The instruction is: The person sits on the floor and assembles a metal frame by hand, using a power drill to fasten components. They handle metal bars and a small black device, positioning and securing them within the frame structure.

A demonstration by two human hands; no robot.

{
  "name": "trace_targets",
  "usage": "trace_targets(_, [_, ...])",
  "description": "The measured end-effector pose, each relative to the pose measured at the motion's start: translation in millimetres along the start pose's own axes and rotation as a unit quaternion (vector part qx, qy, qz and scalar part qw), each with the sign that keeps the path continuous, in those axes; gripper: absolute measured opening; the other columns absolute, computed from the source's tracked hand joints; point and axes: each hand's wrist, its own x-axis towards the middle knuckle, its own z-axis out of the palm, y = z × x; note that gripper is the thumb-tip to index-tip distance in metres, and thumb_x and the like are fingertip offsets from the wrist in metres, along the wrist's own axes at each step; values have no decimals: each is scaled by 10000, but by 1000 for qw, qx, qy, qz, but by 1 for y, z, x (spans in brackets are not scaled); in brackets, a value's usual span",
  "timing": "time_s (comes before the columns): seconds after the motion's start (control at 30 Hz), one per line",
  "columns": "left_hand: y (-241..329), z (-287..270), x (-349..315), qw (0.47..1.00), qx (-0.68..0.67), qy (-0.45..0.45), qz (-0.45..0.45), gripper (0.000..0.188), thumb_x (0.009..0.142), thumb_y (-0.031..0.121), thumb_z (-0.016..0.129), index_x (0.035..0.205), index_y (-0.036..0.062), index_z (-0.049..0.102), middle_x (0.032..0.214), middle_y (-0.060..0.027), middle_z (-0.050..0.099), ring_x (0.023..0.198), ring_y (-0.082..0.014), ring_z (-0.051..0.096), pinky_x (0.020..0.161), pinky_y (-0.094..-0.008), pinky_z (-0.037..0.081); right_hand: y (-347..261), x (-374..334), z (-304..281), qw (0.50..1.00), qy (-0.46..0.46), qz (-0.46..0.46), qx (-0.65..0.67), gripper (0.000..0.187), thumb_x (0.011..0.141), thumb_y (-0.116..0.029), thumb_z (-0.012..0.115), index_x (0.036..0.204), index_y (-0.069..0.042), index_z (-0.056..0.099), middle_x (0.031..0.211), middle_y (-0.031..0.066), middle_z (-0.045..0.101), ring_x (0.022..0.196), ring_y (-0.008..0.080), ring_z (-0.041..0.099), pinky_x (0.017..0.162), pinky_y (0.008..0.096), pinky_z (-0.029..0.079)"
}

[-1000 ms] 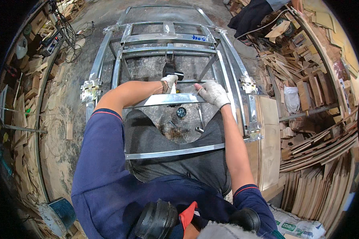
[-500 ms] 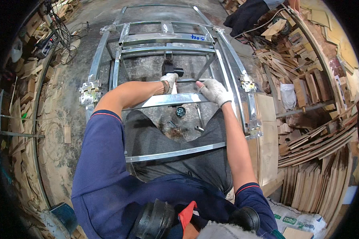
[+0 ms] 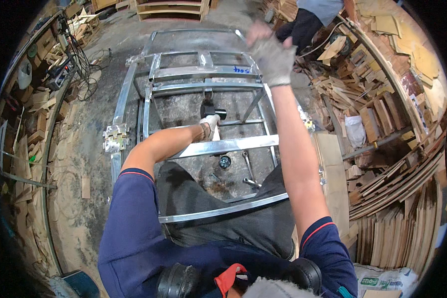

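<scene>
My left hand (image 3: 211, 125), in a pale work glove, is closed around a black motor-like unit (image 3: 212, 112) with a cylindrical end. A pale tapered piece (image 3: 217, 134) shows just below that hand. The unit sits inside a silver metal frame (image 3: 223, 144), under a dark bracket (image 3: 208, 97) on a crossbar. Raised over the frame's far right side is my gloved right hand (image 3: 274, 57), blurred at the tips, its bare thumb and fingers apart with nothing seen in them. Between my knees lie a wrench (image 3: 248, 164), a socket-like tool (image 3: 252, 183) and a round black piece (image 3: 225, 162).
Hinge plates (image 3: 116, 138) jut from the frame's left side. A light board (image 3: 331, 181) lies along its right. Wood scraps (image 3: 340, 87) and stacked slats (image 3: 392, 243) crowd the right. Cables (image 3: 87, 62) trail at far left. Another person (image 3: 310, 25) is at the far right.
My right hand has left the frame's crossbar and swung up and away, past the far right side. The left hand stays on the black unit. The view has tilted slightly farther ahead.
</scene>
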Motion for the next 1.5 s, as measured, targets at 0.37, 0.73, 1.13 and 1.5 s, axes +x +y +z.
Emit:
trace_targets(0.37, [14, 7, -24, 1000, -4, -18, -23, 148, 742, 158, 554, 636, 94, 474, 555, -70, 465, 463, -213, 470, 453, -362, 395, 4, -232, 8, 922, -24, 239, -305, 670, 862, -625, 507, 1090, 0, 584, 891, 165, 646, 808, 335, 640, 712, 493, 530])
trace_targets(0.73, [4, 5, -13, 998, -1, -54, 20, 140, 742, 163, 596, 668, 73, 518, 567, -65, 501, 475, -203, 520, 481, -371, 457, 53, -408, 71, 596, 20, 604, -528, 260, 886, -180, 500, 1021, 9, 617, 775, 172, 632, 715, 261, 639, 690, 362, 512])
trace_targets(1.13, [-1, -6, 11, 979, -101, -117, -134, 205, 810, 269, 608, 832, 69, 571, 647, -81, 567, 550, -267, 569, 544, -437, 512, 203, -329, -141, 462, 153, 331, -809, 337, 803, -337, 613, 988, -59, 653, 955, 223, 673, 919, 384, 650, 801, 466, 503])
trace_targets(1.5, [14, -2, -26, 998, -1, -50, -38, 115, 707, 148, 604, 688, 89, 507, 612, -62, 513, 511, -204, 510, 536, -360, 476, 271, -392, -216, 353, 140, 448, -809, 332, 834, -244, 587, 1097, -42, 590, 978, 228, 681, 942, 385, 670, 798, 488, 536])
